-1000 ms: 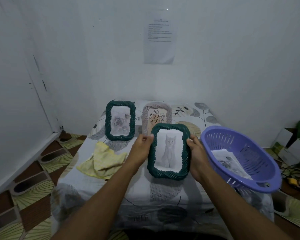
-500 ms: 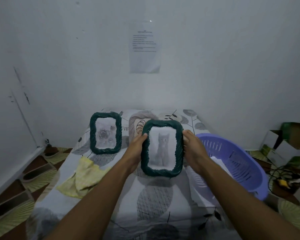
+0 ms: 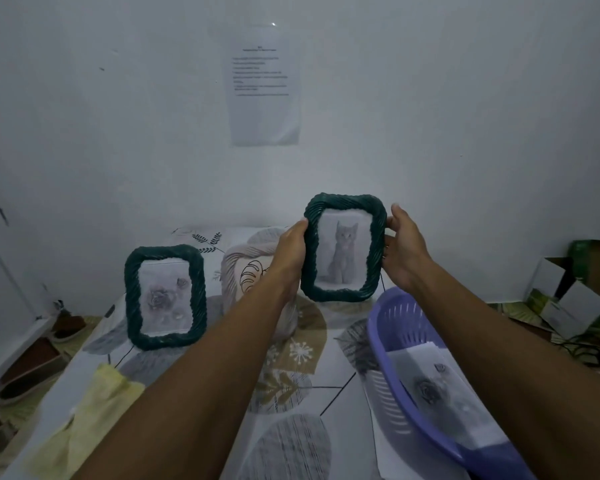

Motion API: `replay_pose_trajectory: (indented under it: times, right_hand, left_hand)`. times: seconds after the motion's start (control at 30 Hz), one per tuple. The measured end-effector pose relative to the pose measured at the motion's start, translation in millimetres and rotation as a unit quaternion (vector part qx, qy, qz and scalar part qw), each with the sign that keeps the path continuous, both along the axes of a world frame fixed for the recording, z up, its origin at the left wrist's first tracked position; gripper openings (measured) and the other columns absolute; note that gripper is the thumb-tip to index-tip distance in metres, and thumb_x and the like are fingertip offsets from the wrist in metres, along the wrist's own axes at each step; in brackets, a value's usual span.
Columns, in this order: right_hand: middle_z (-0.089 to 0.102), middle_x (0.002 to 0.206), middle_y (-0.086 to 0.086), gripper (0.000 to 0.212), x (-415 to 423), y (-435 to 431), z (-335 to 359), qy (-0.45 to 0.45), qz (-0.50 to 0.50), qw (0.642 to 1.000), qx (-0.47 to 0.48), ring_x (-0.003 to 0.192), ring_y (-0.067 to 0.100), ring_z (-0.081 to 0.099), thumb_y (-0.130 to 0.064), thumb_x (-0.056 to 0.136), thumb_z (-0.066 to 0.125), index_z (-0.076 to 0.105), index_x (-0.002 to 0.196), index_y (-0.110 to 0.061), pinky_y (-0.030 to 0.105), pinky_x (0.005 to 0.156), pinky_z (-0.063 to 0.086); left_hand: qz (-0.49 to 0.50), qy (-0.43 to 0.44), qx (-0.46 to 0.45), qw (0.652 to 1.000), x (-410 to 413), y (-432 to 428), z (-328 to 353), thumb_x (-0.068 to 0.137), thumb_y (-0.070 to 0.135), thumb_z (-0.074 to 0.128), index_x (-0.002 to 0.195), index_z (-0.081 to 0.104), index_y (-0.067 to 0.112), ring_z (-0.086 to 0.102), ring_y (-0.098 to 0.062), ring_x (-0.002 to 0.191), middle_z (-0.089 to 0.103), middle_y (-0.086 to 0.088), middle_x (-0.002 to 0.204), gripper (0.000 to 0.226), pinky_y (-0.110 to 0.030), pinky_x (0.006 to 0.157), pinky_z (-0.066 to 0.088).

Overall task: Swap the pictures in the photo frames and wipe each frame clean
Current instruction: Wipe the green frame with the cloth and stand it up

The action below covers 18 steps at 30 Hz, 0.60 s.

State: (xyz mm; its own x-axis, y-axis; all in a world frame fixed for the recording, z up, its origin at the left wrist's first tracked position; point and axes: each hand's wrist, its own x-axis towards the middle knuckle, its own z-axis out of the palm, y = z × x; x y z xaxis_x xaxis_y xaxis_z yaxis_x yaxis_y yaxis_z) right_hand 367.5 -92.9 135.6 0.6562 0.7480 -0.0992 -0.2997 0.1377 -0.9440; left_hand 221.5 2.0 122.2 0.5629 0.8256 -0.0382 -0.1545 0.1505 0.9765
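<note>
A dark green woven photo frame with a grey cat picture (image 3: 343, 249) is upright at the far side of the table. My left hand (image 3: 291, 252) grips its left edge and my right hand (image 3: 404, 247) grips its right edge. Whether its base touches the table I cannot tell. A second green frame with a rose picture (image 3: 165, 297) stands upright to the left, apart from both hands. A yellow cloth (image 3: 84, 420) lies crumpled at the near left of the table.
A purple plastic basket (image 3: 395, 341) at the right holds loose printed pictures (image 3: 437, 393). The table's leaf-patterned cover (image 3: 291, 410) reaches the white back wall, where a printed sheet (image 3: 264, 88) hangs. Cardboard boxes (image 3: 575, 289) sit on the floor at right.
Both hands have carried the cat frame away from me and to the right, toward the back wall. The camera has tilted and the view has shifted.
</note>
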Motion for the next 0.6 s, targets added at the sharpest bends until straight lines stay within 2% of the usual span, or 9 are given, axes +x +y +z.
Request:
replay_pose_trajectory:
  times: [0.1, 0.2, 0.27, 0.33, 0.43, 0.5, 0.6]
  right_hand:
    - [0.060, 0.076, 0.006, 0.040, 19.2, 11.5, -15.1, -0.009, 0.006, 1.000, -0.023, 0.068, 0.020, 0.055, -0.052, 0.097, 0.043, 0.058, 0.083, -0.018, 0.032, 0.061, 0.044]
    - [0.064, 0.085, 0.006, 0.039, 32.8, 20.8, -27.7, -0.045, 0.015, 0.997, -0.054, 0.076, 0.020, 0.060, -0.050, 0.098, 0.042, 0.063, 0.100, -0.016, 0.032, 0.065, 0.049]
    - [0.064, 0.082, 0.003, 0.034, 40.5, 25.7, -34.6, -0.076, 0.009, 0.994, -0.080, 0.068, 0.017, 0.060, -0.043, 0.097, 0.047, 0.063, 0.107, -0.015, 0.028, 0.060, 0.049]
    - [0.062, 0.073, 0.003, 0.031, 45.7, 27.3, -39.8, -0.116, 0.005, 0.984, -0.132, 0.060, 0.018, 0.058, -0.039, 0.094, 0.050, 0.063, 0.105, -0.013, 0.027, 0.057, 0.050]
    - [0.066, 0.081, 0.008, 0.048, 52.8, 28.2, -51.2, -0.168, -0.009, 0.966, -0.195, 0.069, 0.025, 0.064, -0.049, 0.082, 0.049, 0.062, 0.111, -0.013, 0.039, 0.068, 0.058]
    - [0.065, 0.090, 0.009, 0.038, 54.2, 28.4, -56.5, -0.203, 0.003, 0.959, -0.198, 0.081, 0.028, 0.063, -0.047, 0.087, 0.043, 0.061, 0.101, -0.017, 0.043, 0.077, 0.056]
    - [0.064, 0.092, 0.011, 0.030, 47.3, 24.6, -53.8, -0.228, 0.011, 0.955, -0.192, 0.083, 0.028, 0.061, -0.041, 0.091, 0.040, 0.061, 0.087, -0.020, 0.040, 0.075, 0.052]
  left_hand:
    - [0.021, 0.029, -0.005, 0.999, 17.2, 6.7, -16.0, 0.097, 0.049, 0.033, 0.099, 0.068, 0.021, 0.066, -0.023, 0.095, 0.071, -0.006, 0.100, 0.045, -0.038, 0.081, 0.054]
    - [0.039, 0.069, -0.014, 0.997, 30.1, 12.3, -30.3, 0.088, 0.069, 0.032, 0.104, 0.068, 0.023, 0.066, -0.026, 0.094, 0.071, -0.005, 0.100, 0.060, -0.045, 0.088, 0.053]
    - [0.038, 0.078, -0.042, 0.995, 34.7, 11.2, -36.9, 0.093, 0.061, 0.034, 0.106, 0.066, 0.018, 0.066, -0.028, 0.091, 0.071, -0.008, 0.097, 0.056, -0.044, 0.087, 0.054]
    - [0.036, 0.082, -0.086, 0.992, 38.4, 10.7, -47.4, 0.095, 0.058, 0.036, 0.107, 0.065, 0.013, 0.067, -0.029, 0.089, 0.071, -0.010, 0.094, 0.055, -0.045, 0.085, 0.055]
    - [0.031, 0.093, -0.120, 0.988, 46.2, 16.0, -73.8, 0.080, 0.073, 0.039, 0.110, 0.066, 0.016, 0.068, -0.033, 0.092, 0.072, -0.012, 0.098, 0.070, -0.054, 0.086, 0.053]
    - [0.017, 0.098, -0.131, 0.986, 59.5, 36.5, -105.3, 0.062, 0.084, 0.038, 0.111, 0.067, 0.022, 0.067, -0.037, 0.094, 0.072, -0.011, 0.103, 0.084, -0.059, 0.085, 0.051]
    - [0.014, 0.099, -0.127, 0.987, 58.7, 36.7, -113.7, 0.063, 0.083, 0.035, 0.114, 0.065, 0.022, 0.067, -0.037, 0.096, 0.072, -0.011, 0.105, 0.085, -0.059, 0.087, 0.051]
